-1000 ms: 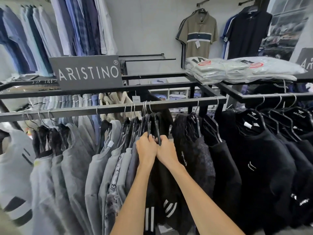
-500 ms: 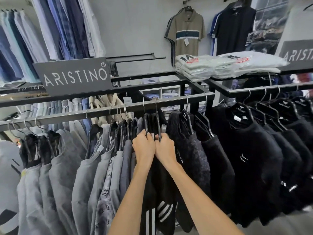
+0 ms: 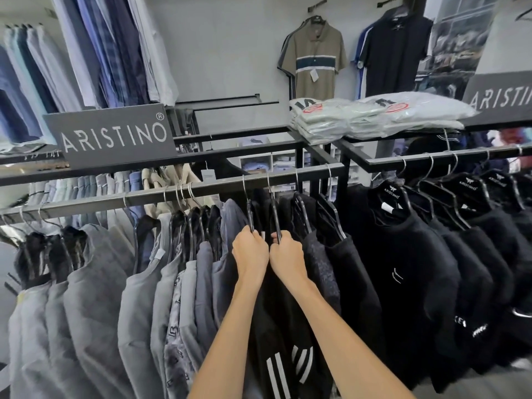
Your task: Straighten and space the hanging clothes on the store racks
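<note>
A dark metal rack rail (image 3: 149,195) runs across the view with clothes on black hangers. Grey tops (image 3: 95,306) hang at the left, black tops (image 3: 403,269) at the right. In the middle hangs a black garment with white stripes (image 3: 276,367). My left hand (image 3: 250,250) grips one black hanger (image 3: 250,217) and my right hand (image 3: 286,256) grips the neighbouring hanger (image 3: 275,216). Both hands touch each other, just below the rail. The two hanger hooks sit a short gap apart on the rail.
An ARISTINO sign (image 3: 112,136) stands on the upper bar at the left. Folded bagged shirts (image 3: 368,116) lie on the shelf at the right. A second rail (image 3: 449,158) with black tops runs off right. Polo shirts (image 3: 313,56) hang on the back wall.
The view has shifted to the right along the rack. Both hands stay closed on the two hangers, whose hooks now stand a little further apart on the rail.
</note>
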